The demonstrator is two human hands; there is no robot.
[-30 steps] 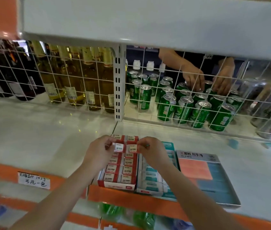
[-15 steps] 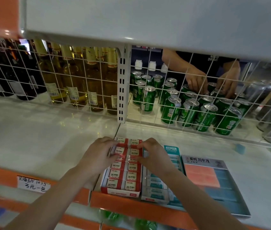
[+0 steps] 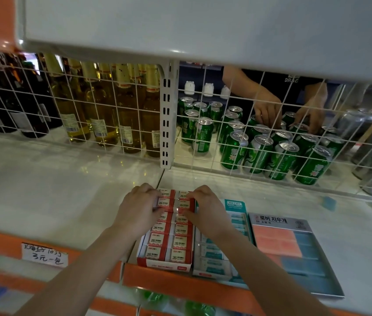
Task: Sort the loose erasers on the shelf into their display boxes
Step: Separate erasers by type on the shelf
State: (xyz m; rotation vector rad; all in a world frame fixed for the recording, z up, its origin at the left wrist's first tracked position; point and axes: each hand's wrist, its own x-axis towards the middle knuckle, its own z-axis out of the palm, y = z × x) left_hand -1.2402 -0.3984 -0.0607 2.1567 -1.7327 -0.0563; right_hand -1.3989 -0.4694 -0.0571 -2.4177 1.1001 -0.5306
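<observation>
The left hand (image 3: 138, 207) and right hand (image 3: 205, 209) cover the erasers in the back rows of the red display box (image 3: 164, 264), so their hold there is unclear. The teal display box (image 3: 212, 258) is partly behind the right forearm. The grey tray (image 3: 331, 290) looks blurred, and a blue eraser (image 3: 329, 202) smears.

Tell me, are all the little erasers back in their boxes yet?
Nearly. The red cardboard display box already shows neat rows of red-and-white 2B erasers. The left hand and right hand are pressing on the back rows of erasers in it. Still loose: a small blue eraser lying on the white shelf by the wire grid.
</observation>
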